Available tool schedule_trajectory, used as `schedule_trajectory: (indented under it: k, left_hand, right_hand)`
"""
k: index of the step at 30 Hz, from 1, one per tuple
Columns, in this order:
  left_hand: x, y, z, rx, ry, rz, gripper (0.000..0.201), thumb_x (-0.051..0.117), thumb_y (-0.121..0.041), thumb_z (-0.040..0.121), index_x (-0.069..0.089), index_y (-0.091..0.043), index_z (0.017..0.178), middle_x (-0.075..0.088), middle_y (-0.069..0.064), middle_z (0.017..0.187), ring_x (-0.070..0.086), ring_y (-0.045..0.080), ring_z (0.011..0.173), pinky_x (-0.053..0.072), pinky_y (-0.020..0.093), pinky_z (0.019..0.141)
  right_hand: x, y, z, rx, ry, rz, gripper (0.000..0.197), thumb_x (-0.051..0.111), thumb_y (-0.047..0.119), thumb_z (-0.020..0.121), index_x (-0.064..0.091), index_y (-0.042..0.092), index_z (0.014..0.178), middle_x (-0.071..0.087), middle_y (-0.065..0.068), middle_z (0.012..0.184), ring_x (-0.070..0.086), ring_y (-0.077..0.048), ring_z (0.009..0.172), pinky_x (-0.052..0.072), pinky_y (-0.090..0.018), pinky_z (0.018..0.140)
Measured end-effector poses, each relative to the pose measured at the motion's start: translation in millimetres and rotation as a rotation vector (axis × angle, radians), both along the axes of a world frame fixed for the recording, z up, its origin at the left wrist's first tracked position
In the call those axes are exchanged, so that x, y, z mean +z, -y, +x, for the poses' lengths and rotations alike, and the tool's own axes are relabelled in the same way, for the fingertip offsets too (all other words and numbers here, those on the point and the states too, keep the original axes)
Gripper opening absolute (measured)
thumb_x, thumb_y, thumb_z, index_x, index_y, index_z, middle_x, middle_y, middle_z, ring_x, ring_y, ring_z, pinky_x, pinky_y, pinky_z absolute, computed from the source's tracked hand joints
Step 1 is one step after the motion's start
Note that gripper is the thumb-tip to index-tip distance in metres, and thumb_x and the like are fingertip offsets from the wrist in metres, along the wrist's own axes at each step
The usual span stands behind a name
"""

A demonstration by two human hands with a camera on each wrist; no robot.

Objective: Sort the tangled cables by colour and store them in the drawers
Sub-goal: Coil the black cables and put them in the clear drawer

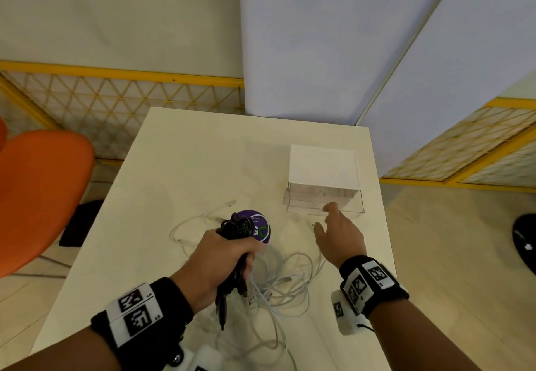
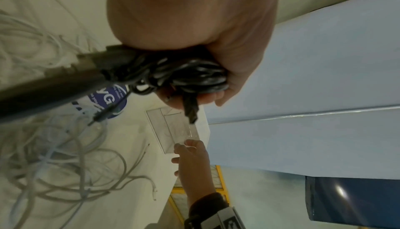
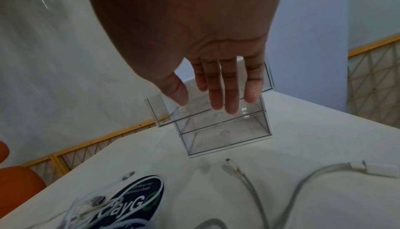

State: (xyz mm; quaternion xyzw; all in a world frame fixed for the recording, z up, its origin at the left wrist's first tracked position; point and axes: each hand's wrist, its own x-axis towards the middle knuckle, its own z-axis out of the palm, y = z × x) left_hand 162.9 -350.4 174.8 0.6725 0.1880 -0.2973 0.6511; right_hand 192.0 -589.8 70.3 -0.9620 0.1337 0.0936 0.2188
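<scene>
Left hand [image 1: 223,257] grips black cables [image 1: 236,227]; right hand [image 1: 340,233] spread at open drawer [image 1: 324,204]

Looks like office or campus common area: white table [image 1: 185,150], orange chair [image 1: 37,190] beside it, partition panels [image 1: 319,37] and yellow-framed mesh fence [image 1: 116,103] behind table.

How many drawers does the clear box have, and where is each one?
2. The upper drawer is pulled out, under the right hand. The lower drawer is pushed in, beneath it. None seems hidden.
</scene>
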Motion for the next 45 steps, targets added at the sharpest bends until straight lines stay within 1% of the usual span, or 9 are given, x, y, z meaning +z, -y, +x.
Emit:
schedule_trajectory:
  k: [12,18,21,24,27,31,36,42,45]
  left_hand:
    - [-7.6,33.4,10.0,0.05,-0.005,-0.038,0.027,0.077,-0.014,0.082,0.072,-0.004,0.057,0.068,0.013,0.064,0.063,0.028,0.071,0.054,0.054,0.091]
    - [-9.1,51.2,17.9,0.118,-0.053,-0.062,0.021,0.085,-0.02,0.073,0.069,-0.013,0.062,0.059,0.006,0.066,0.055,0.023,0.067,0.045,0.041,0.07]
    - [-9.1,59.2,20.2,0.119,-0.04,-0.049,0.025,0.086,-0.021,0.072,0.064,-0.013,0.064,0.052,0.001,0.058,0.051,0.022,0.06,0.043,0.037,0.064]
    - [-7.9,65.8,20.9,0.058,0.038,-0.058,0.018,0.084,-0.022,0.072,0.067,-0.014,0.07,0.057,0.001,0.062,0.056,0.019,0.063,0.046,0.034,0.064]
    - [-5.5,70.5,19.0,0.072,0.038,-0.226,0.039,0.077,-0.014,0.07,0.066,0.004,0.102,0.065,0.015,0.079,0.067,0.024,0.074,0.053,0.033,0.065]
    - [3.0,76.9,18.2,0.105,0.008,-0.27,0.035,0.079,-0.009,0.079,0.068,0.001,0.11,0.071,0.013,0.085,0.073,0.022,0.077,0.057,0.031,0.063]
    - [7.2,76.5,14.2,-0.014,0.205,-0.226,0.048,0.085,-0.011,0.07,0.07,-0.03,0.112,0.074,-0.005,0.1,0.07,0.007,0.096,0.052,0.022,0.078]
    - [17.1,68.4,16.0,-0.065,0.228,-0.351,0.055,0.078,-0.019,0.064,0.069,-0.025,0.118,0.071,-0.004,0.092,0.069,0.012,0.093,0.053,0.021,0.077]
    - [19.7,67.7,17.3,-0.088,0.234,-0.373,0.053,0.079,-0.018,0.066,0.07,-0.022,0.118,0.07,-0.004,0.086,0.069,0.01,0.087,0.053,0.021,0.076]
  right_hand:
    - [-4.8,-11.5,-26.9,-0.086,0.007,0.066,0.034,0.051,0.03,0.095,0.042,0.019,0.126,0.064,-0.002,0.111,0.061,-0.023,0.098,0.049,-0.036,0.077]
    - [9.7,-13.3,-29.9,-0.166,-0.002,0.173,0.034,0.049,0.034,0.098,0.044,0.019,0.129,0.064,-0.001,0.116,0.062,-0.025,0.105,0.048,-0.037,0.082]
    - [48.6,-22.1,-33.7,-0.315,0.129,0.462,0.032,0.044,0.046,0.1,0.052,0.023,0.12,0.065,0.005,0.105,0.064,-0.019,0.098,0.047,-0.033,0.079]
    - [99.1,-38.0,-45.9,-0.189,0.047,0.902,0.029,0.044,0.05,0.1,0.055,0.032,0.119,0.067,0.01,0.11,0.064,-0.004,0.1,0.046,-0.024,0.083]
    - [118.3,-46.9,-57.4,-0.02,-0.125,1.151,0.042,0.06,0.027,0.089,0.048,0.03,0.129,0.068,0.007,0.117,0.062,-0.004,0.111,0.051,-0.028,0.093]
    - [114.6,-56.6,-59.9,0.038,-0.097,0.992,0.053,0.06,0.0,0.074,0.047,0.023,0.12,0.067,-0.009,0.103,0.068,-0.024,0.094,0.058,-0.042,0.078]
    - [111.3,-69.3,-58.2,0.069,0.081,0.873,0.046,0.066,-0.01,0.077,0.065,0.027,0.105,0.072,0.006,0.094,0.069,-0.004,0.091,0.054,-0.021,0.072]
    - [115.8,-75.2,-62.2,-0.006,0.246,0.846,0.025,0.06,-0.006,0.077,0.069,0.015,0.086,0.07,-0.003,0.071,0.069,-0.017,0.069,0.057,-0.043,0.059]
    - [116.6,-79.6,-62.2,-0.047,0.31,0.884,0.027,0.057,-0.01,0.079,0.069,0.014,0.081,0.067,-0.004,0.064,0.067,-0.017,0.061,0.053,-0.04,0.051]
